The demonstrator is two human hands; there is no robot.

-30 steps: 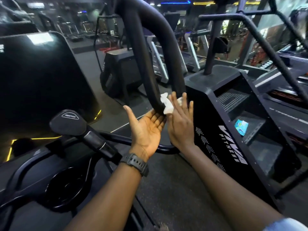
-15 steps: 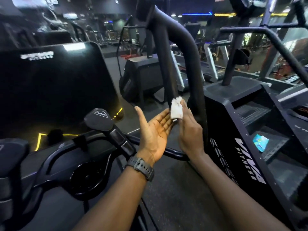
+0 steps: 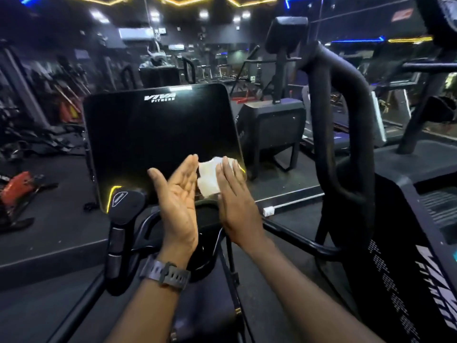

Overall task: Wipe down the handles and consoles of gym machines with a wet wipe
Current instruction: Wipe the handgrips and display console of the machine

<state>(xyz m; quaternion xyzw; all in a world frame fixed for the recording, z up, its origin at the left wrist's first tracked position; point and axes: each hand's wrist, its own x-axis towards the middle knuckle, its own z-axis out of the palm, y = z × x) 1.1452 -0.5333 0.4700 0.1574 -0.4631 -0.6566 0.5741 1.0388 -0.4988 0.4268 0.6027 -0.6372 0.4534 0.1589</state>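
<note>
wet wipe (image 3: 209, 178) sandwiched between flat left hand (image 3: 179, 196) and right hand (image 3: 236, 201), fingers straight; console (image 3: 158, 134) wipe judged pending.

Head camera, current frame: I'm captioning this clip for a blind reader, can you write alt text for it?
Two bare hands hold a crumpled white wet wipe between flat fingers, left hand palm-up with a wristwatch, right hand pressing from the right. Behind them stands a dark glossy console screen in a dim gym, with a thick black handle to the right.
</note>
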